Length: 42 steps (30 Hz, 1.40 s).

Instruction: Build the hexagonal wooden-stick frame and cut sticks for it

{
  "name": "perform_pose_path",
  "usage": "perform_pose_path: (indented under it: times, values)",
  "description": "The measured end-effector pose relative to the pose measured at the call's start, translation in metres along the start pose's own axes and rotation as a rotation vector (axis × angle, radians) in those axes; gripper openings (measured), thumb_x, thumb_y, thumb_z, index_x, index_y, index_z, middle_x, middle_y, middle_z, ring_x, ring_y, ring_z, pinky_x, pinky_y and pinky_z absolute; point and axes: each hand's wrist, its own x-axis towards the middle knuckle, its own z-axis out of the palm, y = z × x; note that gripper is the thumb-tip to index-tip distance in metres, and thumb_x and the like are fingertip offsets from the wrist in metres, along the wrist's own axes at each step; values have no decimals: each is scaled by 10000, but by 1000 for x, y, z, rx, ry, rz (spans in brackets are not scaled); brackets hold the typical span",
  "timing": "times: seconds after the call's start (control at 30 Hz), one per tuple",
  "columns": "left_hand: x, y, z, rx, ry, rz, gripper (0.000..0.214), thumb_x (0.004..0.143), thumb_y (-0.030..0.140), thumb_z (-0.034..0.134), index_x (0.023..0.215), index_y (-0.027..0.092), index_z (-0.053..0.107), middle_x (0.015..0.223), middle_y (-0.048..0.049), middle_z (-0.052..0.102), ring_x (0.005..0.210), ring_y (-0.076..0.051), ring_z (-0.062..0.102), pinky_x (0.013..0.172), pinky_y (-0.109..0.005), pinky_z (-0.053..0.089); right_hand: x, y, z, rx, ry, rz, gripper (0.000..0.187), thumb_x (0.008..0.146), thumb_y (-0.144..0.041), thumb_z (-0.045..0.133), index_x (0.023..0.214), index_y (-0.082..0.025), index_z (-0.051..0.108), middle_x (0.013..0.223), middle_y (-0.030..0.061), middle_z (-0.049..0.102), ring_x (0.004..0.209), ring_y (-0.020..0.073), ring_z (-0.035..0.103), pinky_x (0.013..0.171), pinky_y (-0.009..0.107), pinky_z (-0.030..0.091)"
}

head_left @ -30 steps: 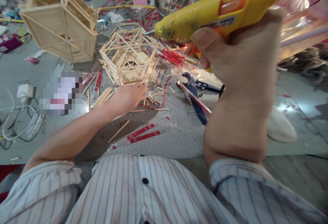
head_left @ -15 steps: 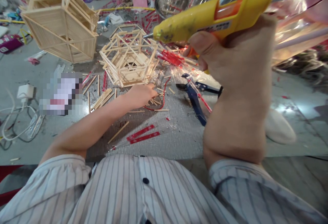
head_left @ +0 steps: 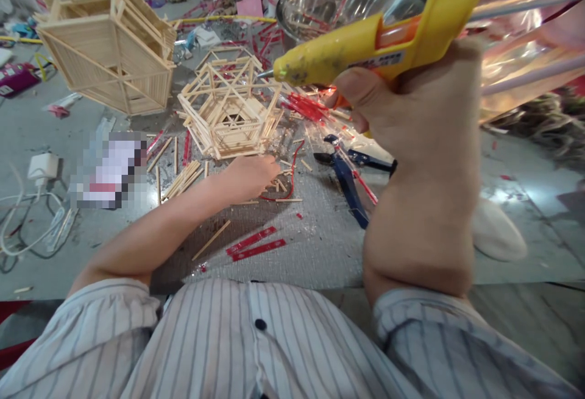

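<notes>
My right hand (head_left: 370,94) is wrapped around a yellow hot glue gun (head_left: 338,52), raised over the table. The gun's metal nozzle points left, close to the upper right of a six-sided wooden stick frame (head_left: 233,106). At the front edge of that frame is my left hand (head_left: 253,176), low to the table with its fingers curled down among short cut sticks (head_left: 280,186). What those fingers hold, if anything, is hidden. Left of my forearm lies a pile of longer sticks (head_left: 183,181).
A larger wooden stick structure (head_left: 109,52) stands at the back left. Dark blue cutters (head_left: 347,180) lie below the glue gun. A steel bowl (head_left: 292,6), a blurred-out phone-like object (head_left: 109,170), a white charger (head_left: 43,167) and red wrapper strips (head_left: 258,247) surround the work.
My right hand and the glue gun have dropped slightly and shifted a little left. My left hand stays near the short sticks, its fingers more curled.
</notes>
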Motion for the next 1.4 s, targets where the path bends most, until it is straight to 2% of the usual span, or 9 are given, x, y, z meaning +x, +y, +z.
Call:
perform_pose_path:
  times: [0.07, 0.13, 0.27, 0.47, 0.6, 0.8, 1.03, 1.23, 1.4]
  values:
    - [-14, 7, -5, -2, 33, -27, 211, 925, 132, 450, 1055, 155, 615, 946, -74, 699, 801, -176, 660, 563, -268, 340, -1, 3, -2, -64, -29, -8, 553, 702, -703, 642, 827, -166, 693, 573, -42, 490, 540, 67, 433, 564, 272, 387]
    - [-26, 13, -10, -7, 20, -23, 237, 949, 149, 420, 1110, 171, 592, 873, -45, 703, 760, -173, 661, 544, -263, 325, -4, 5, -3, -156, -109, 18, 617, 689, -756, 591, 831, -164, 696, 630, -38, 543, 598, 71, 477, 590, 269, 396]
    - [-36, 17, -14, 19, -7, 2, 238, 966, 157, 392, 1073, 173, 604, 806, -32, 693, 687, -153, 642, 501, -258, 271, -7, 5, -1, -249, -245, 32, 683, 712, -803, 505, 846, -163, 702, 719, -8, 610, 706, 122, 561, 651, 307, 454]
    - [-35, 10, -9, 17, 25, 25, 258, 937, 128, 420, 1025, 177, 658, 645, -19, 635, 596, -155, 600, 510, -264, 289, -8, 4, 4, -368, -271, 75, 663, 747, -773, 495, 858, -164, 730, 703, 29, 622, 708, 194, 601, 696, 407, 491]
    - [-36, 6, -5, -2, 70, 30, 263, 916, 110, 438, 912, 174, 693, 588, -18, 601, 578, -160, 581, 554, -270, 336, -7, 7, 8, -381, -275, 44, 645, 784, -734, 485, 946, -164, 739, 775, 45, 650, 781, 225, 633, 726, 417, 498]
    - [-37, 9, -12, 22, 23, 37, 231, 913, 113, 472, 895, 174, 693, 642, -29, 644, 617, -165, 607, 532, -264, 310, -7, 9, 14, -430, -321, 34, 683, 809, -761, 413, 844, -152, 719, 699, 38, 603, 708, 188, 595, 689, 376, 476]
    - [-36, 11, -14, -6, 5, 41, 221, 915, 103, 476, 928, 154, 690, 744, -47, 691, 650, -155, 626, 547, -255, 364, -6, 7, 18, -468, -306, 20, 857, 723, -909, 269, 724, -150, 667, 633, 28, 552, 625, 148, 531, 635, 344, 448]
    - [-36, 11, -12, 17, 17, 49, 203, 913, 93, 480, 918, 149, 676, 748, -49, 686, 661, -167, 633, 525, -263, 355, -7, 9, 19, -489, -304, 27, 860, 702, -928, 241, 711, -167, 641, 651, 25, 578, 658, 165, 576, 661, 362, 486]
    - [-36, 11, -12, 19, 12, 58, 193, 924, 108, 484, 929, 149, 672, 763, -47, 691, 684, -158, 637, 527, -251, 341, -8, 9, 18, -510, -328, 25, 778, 782, -852, 298, 721, -159, 647, 679, 35, 596, 688, 176, 600, 680, 367, 491]
